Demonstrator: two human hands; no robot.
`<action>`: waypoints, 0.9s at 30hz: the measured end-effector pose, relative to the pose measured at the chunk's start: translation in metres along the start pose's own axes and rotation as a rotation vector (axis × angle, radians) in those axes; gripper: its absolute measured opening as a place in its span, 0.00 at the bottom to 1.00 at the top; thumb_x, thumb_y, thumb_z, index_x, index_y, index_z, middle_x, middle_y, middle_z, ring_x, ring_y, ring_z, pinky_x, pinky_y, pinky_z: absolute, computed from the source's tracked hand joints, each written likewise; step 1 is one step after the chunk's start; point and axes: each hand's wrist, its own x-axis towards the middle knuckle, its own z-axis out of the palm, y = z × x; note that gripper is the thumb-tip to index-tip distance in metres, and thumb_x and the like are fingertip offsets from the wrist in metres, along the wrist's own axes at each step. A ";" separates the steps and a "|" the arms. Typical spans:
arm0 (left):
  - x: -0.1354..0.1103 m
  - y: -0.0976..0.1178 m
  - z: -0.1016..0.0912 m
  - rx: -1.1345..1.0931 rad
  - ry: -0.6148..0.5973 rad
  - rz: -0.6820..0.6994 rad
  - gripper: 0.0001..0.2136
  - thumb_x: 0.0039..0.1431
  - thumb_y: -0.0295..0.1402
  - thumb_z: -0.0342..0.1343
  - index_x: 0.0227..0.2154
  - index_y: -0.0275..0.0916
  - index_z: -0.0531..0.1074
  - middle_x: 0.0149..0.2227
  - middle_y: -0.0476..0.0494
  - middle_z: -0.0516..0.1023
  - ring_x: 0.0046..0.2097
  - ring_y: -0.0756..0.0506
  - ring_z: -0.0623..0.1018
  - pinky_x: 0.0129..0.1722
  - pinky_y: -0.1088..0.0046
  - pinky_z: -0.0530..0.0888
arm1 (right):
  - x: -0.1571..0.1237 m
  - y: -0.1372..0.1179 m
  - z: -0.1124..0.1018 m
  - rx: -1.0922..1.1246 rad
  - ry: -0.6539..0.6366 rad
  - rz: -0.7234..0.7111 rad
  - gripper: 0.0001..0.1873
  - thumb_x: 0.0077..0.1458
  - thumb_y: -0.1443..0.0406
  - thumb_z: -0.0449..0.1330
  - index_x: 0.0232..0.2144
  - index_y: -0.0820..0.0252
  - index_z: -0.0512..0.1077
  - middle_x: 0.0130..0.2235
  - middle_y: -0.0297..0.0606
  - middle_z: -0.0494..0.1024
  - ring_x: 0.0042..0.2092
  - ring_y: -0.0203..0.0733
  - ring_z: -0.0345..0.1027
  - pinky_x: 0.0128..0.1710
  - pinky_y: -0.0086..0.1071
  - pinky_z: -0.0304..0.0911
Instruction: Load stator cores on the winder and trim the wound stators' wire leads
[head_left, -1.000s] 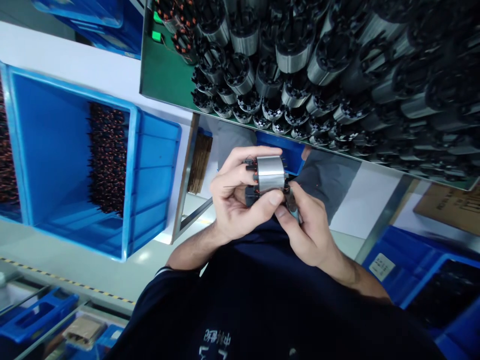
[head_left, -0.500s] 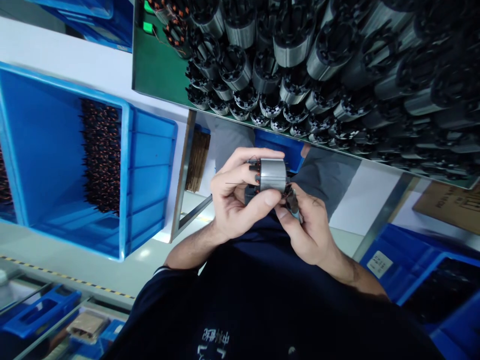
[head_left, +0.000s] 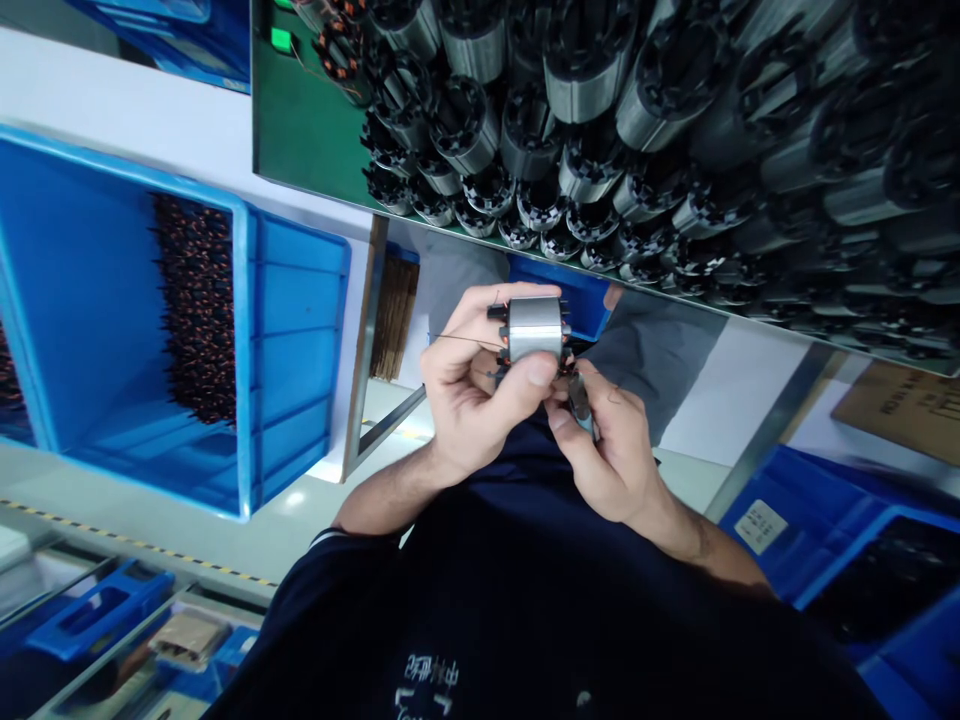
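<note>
Both hands meet before my chest: my left hand is clamped around the stator, thumb below and fingers above. My right hand, touching its end, pinches what seems a small tool.

**Motor-assembly factory floor**

I am working at a production station. Ranks of steel motor stators are crowding a green bench, blue plastic crates are holding copper-wound parts, and striped tape is marking the floor.
</note>
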 end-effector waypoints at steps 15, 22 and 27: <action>-0.009 -0.007 -0.001 0.090 -0.060 -0.046 0.17 0.79 0.56 0.65 0.41 0.49 0.79 0.62 0.42 0.87 0.63 0.32 0.87 0.60 0.35 0.88 | 0.003 -0.003 -0.006 -0.045 0.045 0.024 0.08 0.69 0.73 0.60 0.40 0.54 0.69 0.33 0.30 0.72 0.30 0.37 0.66 0.35 0.32 0.68; -0.004 -0.013 0.000 0.090 0.008 -0.071 0.17 0.78 0.48 0.71 0.36 0.44 0.78 0.55 0.43 0.89 0.54 0.39 0.89 0.53 0.53 0.91 | 0.001 0.020 -0.013 0.018 -0.066 0.142 0.09 0.72 0.71 0.60 0.43 0.56 0.80 0.30 0.27 0.73 0.28 0.34 0.66 0.33 0.32 0.63; 0.001 -0.004 -0.076 -0.080 -0.007 -0.287 0.20 0.74 0.56 0.71 0.41 0.43 0.81 0.50 0.41 0.85 0.46 0.42 0.88 0.43 0.63 0.91 | -0.013 0.055 -0.027 -0.005 -0.024 0.384 0.12 0.77 0.59 0.62 0.48 0.57 0.84 0.29 0.29 0.71 0.28 0.37 0.63 0.32 0.34 0.61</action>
